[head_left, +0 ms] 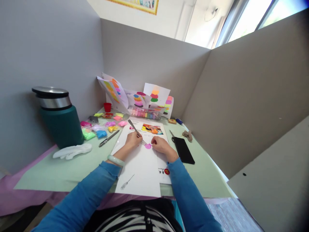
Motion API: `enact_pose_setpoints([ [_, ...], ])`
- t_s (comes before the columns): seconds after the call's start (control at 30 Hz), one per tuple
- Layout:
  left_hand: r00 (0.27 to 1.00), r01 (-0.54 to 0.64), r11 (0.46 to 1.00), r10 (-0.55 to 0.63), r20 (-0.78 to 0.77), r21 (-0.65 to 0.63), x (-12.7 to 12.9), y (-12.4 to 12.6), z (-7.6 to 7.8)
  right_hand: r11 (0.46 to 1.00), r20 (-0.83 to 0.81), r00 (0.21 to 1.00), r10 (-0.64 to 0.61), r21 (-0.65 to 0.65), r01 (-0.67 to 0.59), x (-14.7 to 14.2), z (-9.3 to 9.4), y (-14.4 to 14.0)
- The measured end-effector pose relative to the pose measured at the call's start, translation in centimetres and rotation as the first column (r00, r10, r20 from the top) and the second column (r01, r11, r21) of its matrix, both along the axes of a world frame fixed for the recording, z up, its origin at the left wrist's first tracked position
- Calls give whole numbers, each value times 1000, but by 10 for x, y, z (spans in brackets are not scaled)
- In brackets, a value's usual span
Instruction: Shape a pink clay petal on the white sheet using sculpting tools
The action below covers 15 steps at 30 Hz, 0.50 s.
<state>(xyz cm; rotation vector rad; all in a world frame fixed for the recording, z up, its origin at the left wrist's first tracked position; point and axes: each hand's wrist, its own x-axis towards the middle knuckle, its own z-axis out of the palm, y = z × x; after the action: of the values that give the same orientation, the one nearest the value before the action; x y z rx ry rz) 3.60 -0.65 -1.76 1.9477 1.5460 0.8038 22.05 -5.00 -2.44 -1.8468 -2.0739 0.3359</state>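
My left hand (133, 140) is closed around a metal fork (134, 126), its handle slanting up to the left and its tines reaching down to a small flat piece of pink clay (148, 146). The clay lies on a white sheet of paper (138, 170) with a small grey broom-like drawing near its lower edge. From the other side, my right hand (161, 145) pinches at the clay's right edge; the fingertips are small and partly hidden. Just beyond the hands, an orange lump (154, 131) rests on a colourful printed picture (146, 127).
Several bright clay packets (101, 134) lie at left, near a pen (109, 138), a teal flask (61, 124) and a crumpled white glove-like item (72, 151). A black pouch (183, 150) is at right. Painted papers (138, 100) stand against the grey partition (149, 58), behind a tray of colours (146, 114).
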Motion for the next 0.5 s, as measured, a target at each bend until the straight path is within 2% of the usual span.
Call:
enact_pose_setpoints([
  [0.2, 996, 89, 996, -89, 14, -28, 3, -4, 1, 1000, 1, 1000, 3, -4, -3, 0, 0, 0],
  [0.5, 999, -21, 1000, 20, -24, -20, -6, 9, -5, 1000, 1, 1000, 4, -16, -4, 0, 2, 0],
])
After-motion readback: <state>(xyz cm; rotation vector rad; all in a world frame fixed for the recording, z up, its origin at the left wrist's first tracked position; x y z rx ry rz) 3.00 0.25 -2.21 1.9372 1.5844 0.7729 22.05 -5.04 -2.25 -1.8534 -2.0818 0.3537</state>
